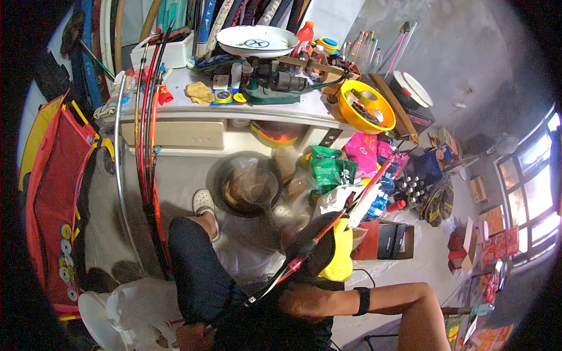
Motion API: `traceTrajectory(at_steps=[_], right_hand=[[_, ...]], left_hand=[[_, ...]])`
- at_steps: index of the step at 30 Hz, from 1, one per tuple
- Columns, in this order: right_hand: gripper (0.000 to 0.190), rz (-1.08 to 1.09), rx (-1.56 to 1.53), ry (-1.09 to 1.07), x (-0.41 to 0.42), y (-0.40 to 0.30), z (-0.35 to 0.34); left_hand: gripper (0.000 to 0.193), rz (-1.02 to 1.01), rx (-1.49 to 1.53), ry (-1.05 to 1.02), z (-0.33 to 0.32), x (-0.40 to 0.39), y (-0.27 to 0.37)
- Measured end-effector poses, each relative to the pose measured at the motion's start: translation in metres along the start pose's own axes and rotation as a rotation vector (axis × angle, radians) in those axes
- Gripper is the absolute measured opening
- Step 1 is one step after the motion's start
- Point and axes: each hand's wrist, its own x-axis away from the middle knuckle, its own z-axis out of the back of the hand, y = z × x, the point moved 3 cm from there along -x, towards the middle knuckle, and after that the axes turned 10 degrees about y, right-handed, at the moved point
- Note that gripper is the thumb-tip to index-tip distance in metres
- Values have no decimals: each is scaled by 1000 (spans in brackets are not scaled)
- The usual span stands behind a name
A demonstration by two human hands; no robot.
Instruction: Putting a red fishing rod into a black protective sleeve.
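Observation:
A red and black fishing rod (295, 264) slants across the lap, from the bottom left up towards the right. My left hand (194, 337), low at the picture's bottom edge, is closed at the rod's dark lower end; its fingers are partly hidden. Just under the rod's middle part lies my right hand (303, 300), curled over the dark clothing, its fingers too shaded to tell what they touch. A black band (362, 301) circles the right arm. Several more rods (144, 131), bent by the lens, stand at the left, leaning by the table.
Ahead is a white table (175, 109) with a vise-like tool (281, 83), an enamel basin (257, 41) and a yellow bowl (368, 107). A dark round basin (246, 184) stands on the floor near the feet. Bags (327, 173) and an open box (406, 241) are at the right.

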Motion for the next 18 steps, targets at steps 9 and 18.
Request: traceTrajectory(at_steps=[9,18], right_hand=[[72,-29,-21,172,40,13,63],[62,-45,243,-53,20,28,38]], left_hand=[[30,26,-42,22,-1,4,-2],[32,-47,-66,-5,-4,6,-5]])
